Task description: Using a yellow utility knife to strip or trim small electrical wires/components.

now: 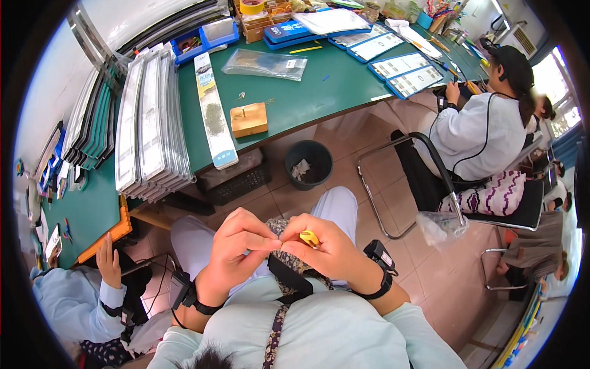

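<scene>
Over my lap, my left hand and my right hand meet at the fingertips, both closed in a pinch. Whatever sits between those fingertips is too small to make out. A small bright yellow object, perhaps a tool's handle, is tucked in the curled fingers of my right hand. Behind the hands lies dark floral fabric. On the green table ahead, a small wooden block stands near the edge, beside a long narrow printed package.
Stacked clear cases stand left. Blue boxes, a clear plastic bag and open blue-edged cases lie further back. A dark bin stands below the table. One person sits right, another left.
</scene>
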`<state>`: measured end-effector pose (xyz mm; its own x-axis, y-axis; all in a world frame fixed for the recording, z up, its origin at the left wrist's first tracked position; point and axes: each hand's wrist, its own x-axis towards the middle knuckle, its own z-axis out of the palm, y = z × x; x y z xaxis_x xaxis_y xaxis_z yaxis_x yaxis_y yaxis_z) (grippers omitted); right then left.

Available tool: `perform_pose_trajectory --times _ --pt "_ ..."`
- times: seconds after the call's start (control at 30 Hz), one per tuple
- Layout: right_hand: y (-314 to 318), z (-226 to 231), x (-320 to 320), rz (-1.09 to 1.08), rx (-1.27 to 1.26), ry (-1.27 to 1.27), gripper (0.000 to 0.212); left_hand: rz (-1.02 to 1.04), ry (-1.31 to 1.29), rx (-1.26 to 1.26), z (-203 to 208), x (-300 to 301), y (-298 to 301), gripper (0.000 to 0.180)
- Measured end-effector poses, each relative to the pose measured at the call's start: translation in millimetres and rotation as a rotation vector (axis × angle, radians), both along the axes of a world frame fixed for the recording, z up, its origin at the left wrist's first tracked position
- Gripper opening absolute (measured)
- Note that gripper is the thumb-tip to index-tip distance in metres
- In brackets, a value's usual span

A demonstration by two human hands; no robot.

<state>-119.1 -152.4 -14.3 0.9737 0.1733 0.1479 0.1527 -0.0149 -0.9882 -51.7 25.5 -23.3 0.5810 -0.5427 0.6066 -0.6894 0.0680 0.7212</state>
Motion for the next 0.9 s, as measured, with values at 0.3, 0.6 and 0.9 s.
perform_pose_trajectory --times 0.3,0.6,0.9 --pt "-1.5 -2.2 1.3 0.01 -0.056 -0.02 0.01 0.006 -0.03 0.018 -0.7 1.3 0.6 0.026" --pt "-1.2 -8.7 1.9 -0.049 0.014 0.02 0.008 -0.057 0.127 0.063 0.0 -0.8 1.5 0.027" --pt "0.4 -9.3 4.0 -0.058 0.018 0.052 0.008 -0.025 0.184 0.081 -2.4 2.3 0.7 0.017"
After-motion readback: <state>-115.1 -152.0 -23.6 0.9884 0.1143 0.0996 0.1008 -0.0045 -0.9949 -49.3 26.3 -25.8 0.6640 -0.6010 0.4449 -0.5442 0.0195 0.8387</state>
